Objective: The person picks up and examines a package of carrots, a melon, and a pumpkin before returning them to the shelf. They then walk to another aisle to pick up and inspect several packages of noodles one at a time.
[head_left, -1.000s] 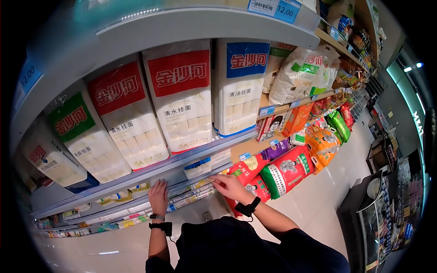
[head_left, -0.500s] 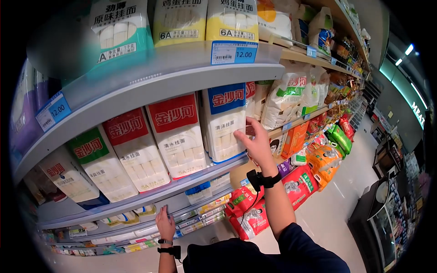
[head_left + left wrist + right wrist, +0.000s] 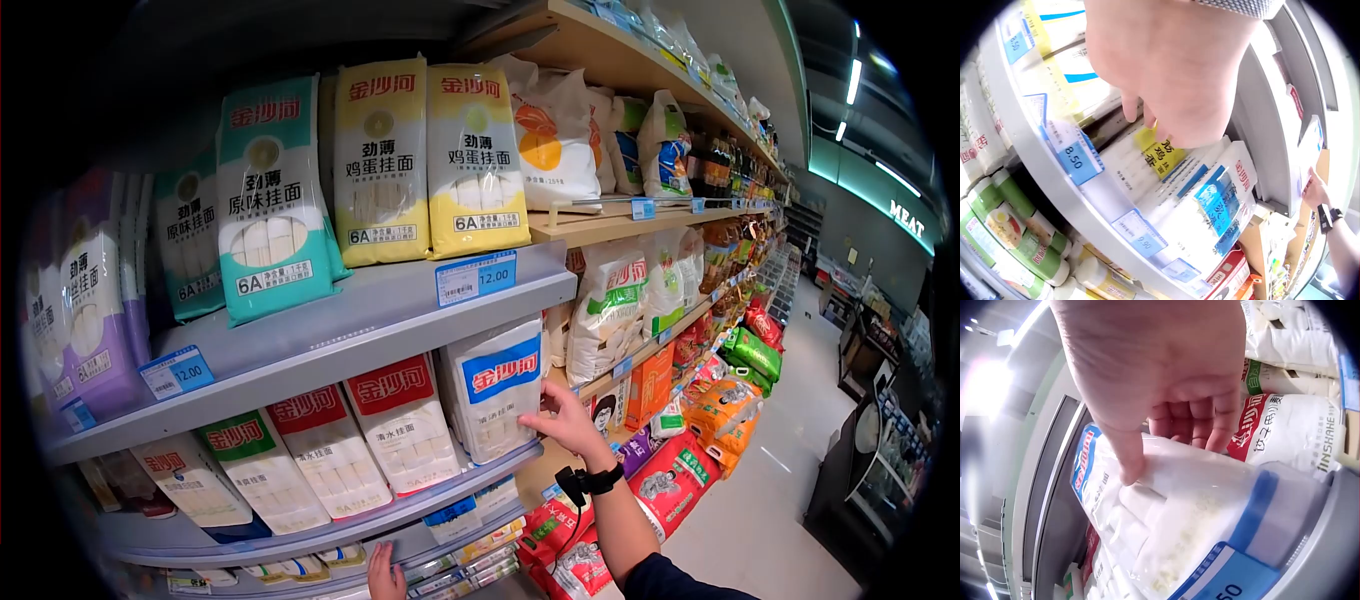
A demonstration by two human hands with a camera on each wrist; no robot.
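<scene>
My right hand reaches up to a white noodle pack with a blue label standing at the right end of the middle shelf. In the right wrist view the right hand grips the noodle pack at its edge, thumb on the front and fingers curled behind. Low down, my left hand rests on a low shelf. There the left hand touches a yellow-labelled pack with its fingertips and holds nothing.
Red- and green-labelled noodle packs stand left of the blue one. Yellow and teal packs fill the shelf above a 12.00 price tag. Flour sacks and rice bags line the right; the aisle floor lies beyond.
My right hand rose from the low shelf to the blue-labelled pack and took hold of its edge. The head view tilted upward. The left hand stayed on the low shelf.
</scene>
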